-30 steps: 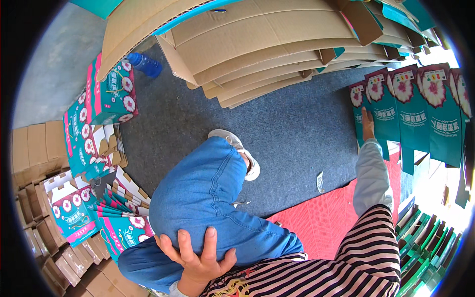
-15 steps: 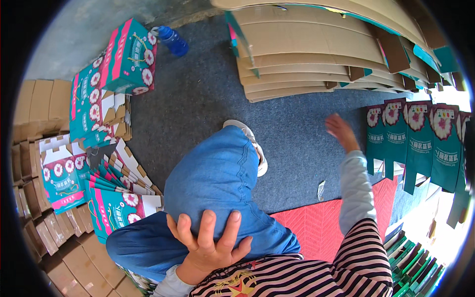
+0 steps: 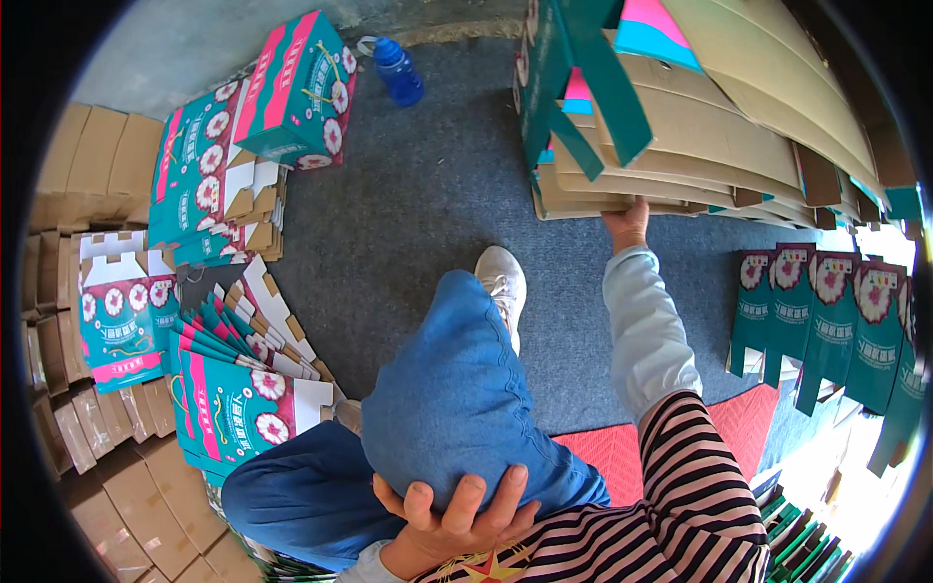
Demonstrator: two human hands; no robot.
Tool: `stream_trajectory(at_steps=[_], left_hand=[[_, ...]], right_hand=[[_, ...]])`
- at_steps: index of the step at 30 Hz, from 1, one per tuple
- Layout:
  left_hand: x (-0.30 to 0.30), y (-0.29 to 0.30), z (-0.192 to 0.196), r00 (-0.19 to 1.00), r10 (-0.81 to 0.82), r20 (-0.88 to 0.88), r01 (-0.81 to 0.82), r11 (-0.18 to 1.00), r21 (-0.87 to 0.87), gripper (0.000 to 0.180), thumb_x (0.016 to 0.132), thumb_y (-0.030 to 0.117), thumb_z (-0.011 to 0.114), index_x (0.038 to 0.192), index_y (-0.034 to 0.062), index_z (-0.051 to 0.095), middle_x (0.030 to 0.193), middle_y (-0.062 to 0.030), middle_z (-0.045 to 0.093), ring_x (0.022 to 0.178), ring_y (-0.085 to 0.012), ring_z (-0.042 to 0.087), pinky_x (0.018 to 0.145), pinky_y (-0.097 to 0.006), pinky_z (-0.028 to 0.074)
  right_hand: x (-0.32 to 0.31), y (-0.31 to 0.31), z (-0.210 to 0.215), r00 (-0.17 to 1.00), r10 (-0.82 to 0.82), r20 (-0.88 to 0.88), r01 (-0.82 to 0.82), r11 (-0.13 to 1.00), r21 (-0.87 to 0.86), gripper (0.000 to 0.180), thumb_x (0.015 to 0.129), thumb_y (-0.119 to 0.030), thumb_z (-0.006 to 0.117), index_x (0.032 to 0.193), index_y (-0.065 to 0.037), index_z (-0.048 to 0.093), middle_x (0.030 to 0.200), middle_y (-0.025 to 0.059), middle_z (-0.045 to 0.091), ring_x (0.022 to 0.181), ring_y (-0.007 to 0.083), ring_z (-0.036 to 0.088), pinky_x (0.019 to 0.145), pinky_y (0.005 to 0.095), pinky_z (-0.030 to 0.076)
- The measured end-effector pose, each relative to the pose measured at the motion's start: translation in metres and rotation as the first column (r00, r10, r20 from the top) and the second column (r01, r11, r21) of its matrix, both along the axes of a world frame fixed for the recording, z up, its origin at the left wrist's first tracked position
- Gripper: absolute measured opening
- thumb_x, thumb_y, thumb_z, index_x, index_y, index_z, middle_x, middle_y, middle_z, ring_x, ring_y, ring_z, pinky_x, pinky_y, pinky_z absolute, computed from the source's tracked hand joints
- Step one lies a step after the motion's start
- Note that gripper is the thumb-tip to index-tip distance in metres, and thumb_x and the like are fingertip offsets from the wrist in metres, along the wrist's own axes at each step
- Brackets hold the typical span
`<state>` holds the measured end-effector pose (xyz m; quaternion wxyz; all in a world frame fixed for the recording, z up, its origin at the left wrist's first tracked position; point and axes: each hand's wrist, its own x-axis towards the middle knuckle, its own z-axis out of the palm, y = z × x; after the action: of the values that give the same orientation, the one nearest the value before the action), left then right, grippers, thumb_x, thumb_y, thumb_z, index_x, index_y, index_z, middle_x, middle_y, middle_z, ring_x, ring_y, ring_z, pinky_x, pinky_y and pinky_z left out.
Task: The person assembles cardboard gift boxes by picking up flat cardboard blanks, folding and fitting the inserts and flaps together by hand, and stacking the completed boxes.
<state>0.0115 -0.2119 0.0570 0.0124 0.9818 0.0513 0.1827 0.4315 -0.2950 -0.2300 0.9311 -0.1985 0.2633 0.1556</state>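
Note:
My left hand (image 3: 457,530) rests on my bent knee in blue trousers, fingers spread and nothing in them. Out to the front right, my right hand (image 3: 627,228) is at the near edge of a stack of flattened cardboard boxes (image 3: 680,160). Its fingers are closed on the edge of a flattened box, though the fingertips are partly hidden there. The boxes show brown insides. At the stack's left end, teal flaps (image 3: 622,107) with pink and blue patches stand up.
A made-up teal and pink box (image 3: 292,92) and a blue bottle (image 3: 398,73) stand at the far left. Folded boxes (image 3: 238,408) lean at my left, beside brown cartons (image 3: 146,505). Teal flaps (image 3: 831,311) hang at the right, near a red mat (image 3: 743,423).
My right hand has moved forward from above the carpet to the cardboard stack's edge. Teal flaps now stand up at the stack's left end. The view has shifted; my left hand stays on the knee.

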Motion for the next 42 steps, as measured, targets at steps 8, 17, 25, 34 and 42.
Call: stream_trajectory(at_steps=[8, 17, 25, 34, 42], left_hand=[[-0.013, 0.01, 0.001, 0.999, -0.02, -0.036, 0.019, 0.999, -0.031, 0.046, 0.077, 0.059, 0.046, 0.115, 0.0338, 0.053, 0.135, -0.0023, 0.027, 0.13, -0.0326, 0.007, 0.094, -0.067, 0.005], [-0.016, 0.017, 0.0, 0.997, -0.044, -0.057, 0.042, 0.998, -0.039, 0.047, 0.077, 0.059, 0.045, 0.116, 0.0345, 0.052, 0.137, -0.0024, 0.024, 0.13, -0.0332, 0.007, 0.094, -0.067, 0.004], [-0.014, 0.028, 0.001, 0.955, -0.256, -0.148, 0.27, 0.96, 0.081, 0.049, 0.076, 0.061, 0.047, 0.119, 0.0365, 0.051, 0.14, 0.0059, 0.027, 0.132, -0.025, 0.01, 0.1, -0.061, 0.005], [-0.005, 0.024, 0.002, 0.994, -0.11, 0.013, 0.11, 0.994, 0.022, 0.048, 0.08, 0.05, 0.052, 0.123, 0.0307, 0.045, 0.14, -0.0037, 0.024, 0.131, -0.0361, 0.011, 0.099, -0.065, 0.008], [-0.003, 0.026, 0.007, 0.993, -0.112, 0.033, 0.112, 0.994, -0.004, 0.044, 0.08, 0.048, 0.052, 0.121, 0.0314, 0.047, 0.139, -0.0024, 0.025, 0.131, -0.0336, 0.011, 0.099, -0.064, 0.008]], right_hand=[[0.016, 0.003, -0.003, 0.997, -0.025, 0.074, 0.029, 0.998, -0.06, 0.042, 0.082, -0.031, 0.055, 0.118, -0.008, 0.051, 0.117, 0.0088, 0.054, 0.112, 0.0275, 0.047, 0.099, 0.0454, 0.034], [-0.022, 0.019, 0.01, 0.975, -0.184, 0.122, 0.172, 0.98, 0.1, 0.075, 0.076, -0.071, 0.038, 0.122, -0.013, 0.047, 0.125, 0.0092, 0.048, 0.119, 0.0296, 0.04, 0.099, 0.0495, 0.029], [0.01, -0.002, -0.097, 0.972, 0.087, -0.216, -0.154, 0.938, -0.312, 0.045, 0.078, -0.051, 0.055, 0.104, -0.014, 0.053, 0.099, 0.0072, 0.057, 0.086, 0.024, 0.056, 0.077, 0.0429, 0.045], [0.004, 0.004, -0.108, 0.949, -0.005, -0.316, -0.094, 0.95, -0.297, 0.03, 0.079, -0.029, 0.065, 0.099, -0.011, 0.052, 0.095, 0.0067, 0.057, 0.083, 0.02, 0.058, 0.059, 0.03, 0.051], [0.003, -0.014, -0.109, 0.904, 0.313, -0.29, -0.425, 0.721, -0.547, 0.01, 0.078, -0.012, 0.064, 0.084, -0.009, 0.057, 0.072, 0.004, 0.06, 0.064, 0.0156, 0.059, 0.047, 0.0238, 0.047]])
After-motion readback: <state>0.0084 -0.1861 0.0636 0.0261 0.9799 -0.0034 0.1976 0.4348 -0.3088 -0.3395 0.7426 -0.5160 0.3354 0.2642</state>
